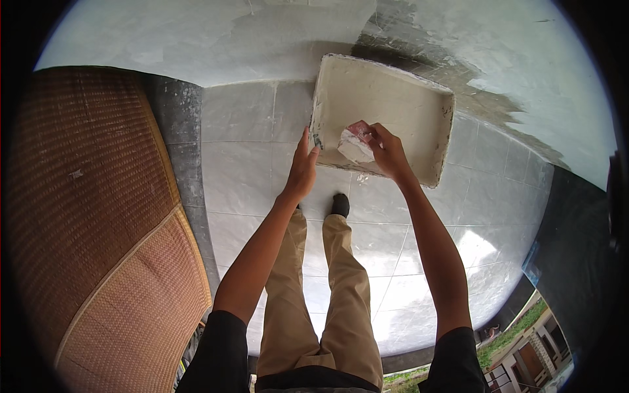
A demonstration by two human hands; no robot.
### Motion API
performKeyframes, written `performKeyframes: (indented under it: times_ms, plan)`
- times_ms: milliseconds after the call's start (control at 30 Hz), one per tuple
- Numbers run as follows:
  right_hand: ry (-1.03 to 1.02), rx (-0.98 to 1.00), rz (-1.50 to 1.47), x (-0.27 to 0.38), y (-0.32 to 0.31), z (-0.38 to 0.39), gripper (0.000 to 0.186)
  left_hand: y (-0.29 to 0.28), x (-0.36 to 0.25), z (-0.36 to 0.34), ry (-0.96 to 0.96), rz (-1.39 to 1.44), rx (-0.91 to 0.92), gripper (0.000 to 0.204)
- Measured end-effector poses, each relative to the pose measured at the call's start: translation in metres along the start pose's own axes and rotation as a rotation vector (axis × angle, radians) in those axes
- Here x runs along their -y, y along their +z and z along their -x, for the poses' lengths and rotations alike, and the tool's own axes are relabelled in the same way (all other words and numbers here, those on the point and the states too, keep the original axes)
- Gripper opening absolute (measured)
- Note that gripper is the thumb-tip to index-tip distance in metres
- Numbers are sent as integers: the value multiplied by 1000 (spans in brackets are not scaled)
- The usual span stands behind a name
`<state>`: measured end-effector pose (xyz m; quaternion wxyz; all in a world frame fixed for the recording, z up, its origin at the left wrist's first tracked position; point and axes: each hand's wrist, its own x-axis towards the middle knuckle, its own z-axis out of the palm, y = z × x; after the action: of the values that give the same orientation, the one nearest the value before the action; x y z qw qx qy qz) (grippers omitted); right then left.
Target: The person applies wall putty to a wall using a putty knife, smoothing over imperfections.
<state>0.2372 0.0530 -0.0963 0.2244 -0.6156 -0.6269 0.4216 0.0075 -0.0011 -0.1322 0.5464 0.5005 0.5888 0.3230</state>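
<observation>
A wide, shallow rectangular tray point(449, 131), its rim crusted with dried white, is in front of me at the foot of the wall. A thin cream-coloured coat covers its inside. My left hand point(302, 171) grips the tray's left side, fingers along the outer face and thumb at the rim. Inside the tray, near its front left part, my right hand point(390, 153) pinches a flat pinkish-red piece point(357, 141) thickly smeared with white. Whether that piece is a sponge or a scraper I cannot make out.
Beyond the tray rises a wall point(288, 39) with pale coating and darker bare patches. A brown woven mat point(98, 196) stands along the left. Grey floor tiles point(239, 164) lie under my feet, with white specks by the tray. A dark panel point(576, 242) is at the right.
</observation>
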Motion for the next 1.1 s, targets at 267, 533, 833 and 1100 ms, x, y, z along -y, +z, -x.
performKeyframes:
  times_ms: [267,533,833,1100]
  plan:
    - [-330,-221,307,14,18,25,16,0,-6,3,-27,43,8,64]
    - [-423,-75,391,11,32,53,21,-1,-4,2,-24,53,16,63]
    - [-318,41,293,13,21,20,12,2,2,6,-9,52,-8,63]
    - [-198,219,214,17,7,-5,12,-3,-4,15,-32,23,8,64]
